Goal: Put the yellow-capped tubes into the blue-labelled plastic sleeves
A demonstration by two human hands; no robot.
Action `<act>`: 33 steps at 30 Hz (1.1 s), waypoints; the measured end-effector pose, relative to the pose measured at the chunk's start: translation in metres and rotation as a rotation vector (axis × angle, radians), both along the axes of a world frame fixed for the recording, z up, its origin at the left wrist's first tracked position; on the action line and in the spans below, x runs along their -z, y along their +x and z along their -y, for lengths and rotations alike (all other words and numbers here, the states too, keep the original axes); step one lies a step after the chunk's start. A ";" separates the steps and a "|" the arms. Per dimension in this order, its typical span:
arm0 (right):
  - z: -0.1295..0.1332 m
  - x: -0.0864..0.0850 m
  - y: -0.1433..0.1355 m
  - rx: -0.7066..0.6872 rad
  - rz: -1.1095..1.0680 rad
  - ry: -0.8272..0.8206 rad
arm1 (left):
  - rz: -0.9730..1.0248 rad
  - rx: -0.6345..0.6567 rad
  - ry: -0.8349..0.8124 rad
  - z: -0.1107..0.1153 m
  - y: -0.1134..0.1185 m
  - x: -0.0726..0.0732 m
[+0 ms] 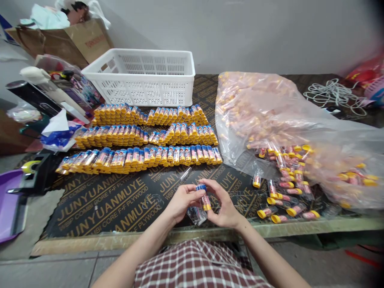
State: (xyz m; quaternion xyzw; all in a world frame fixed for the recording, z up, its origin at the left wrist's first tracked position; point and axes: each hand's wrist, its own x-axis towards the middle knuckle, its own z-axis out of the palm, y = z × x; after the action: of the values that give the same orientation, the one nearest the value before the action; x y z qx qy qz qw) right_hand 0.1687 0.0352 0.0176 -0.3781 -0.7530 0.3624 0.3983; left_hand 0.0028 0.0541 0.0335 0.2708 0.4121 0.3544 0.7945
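Note:
Near the table's front edge, my left hand (181, 202) and my right hand (226, 208) hold one small tube (205, 202) between them. It has a blue top, a pink printed middle and a yellow base, and leans slightly. My left thumb and fingers pinch it near the blue end. The right forefinger curls over the top while the right thumb rests by the yellow base. Under my hands lies some clear plastic film (198, 216). To the right, several loose yellow-ended tubes (295, 210) lie scattered, showing no blue tops.
Stacked rows of blue-and-yellow tubes (141, 158) lie beyond my hands. A white basket (147, 90) stands behind them. A large translucent bag (255, 108) of tubes spreads to the right, near a coiled white cord (333, 94). A black tape dispenser (37, 174) sits at left.

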 end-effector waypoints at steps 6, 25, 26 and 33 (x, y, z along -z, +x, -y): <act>0.004 0.001 -0.002 0.011 -0.029 -0.004 | -0.016 -0.001 -0.011 0.000 0.003 -0.001; -0.147 0.011 0.066 0.199 0.377 0.217 | -1.202 0.413 0.632 0.004 -0.015 0.038; -0.143 0.008 0.069 0.223 0.405 0.218 | -1.203 0.422 0.646 0.005 -0.015 0.038; -0.093 -0.008 0.125 0.676 0.553 0.142 | -1.229 0.431 0.706 0.006 -0.018 0.039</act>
State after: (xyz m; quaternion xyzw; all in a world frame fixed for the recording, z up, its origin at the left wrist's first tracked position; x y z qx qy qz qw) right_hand 0.2940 0.1282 0.0260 -0.6576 -0.6884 0.0442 0.3029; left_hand -0.0153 0.0481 -0.0053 0.7345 0.5818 0.0863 0.3384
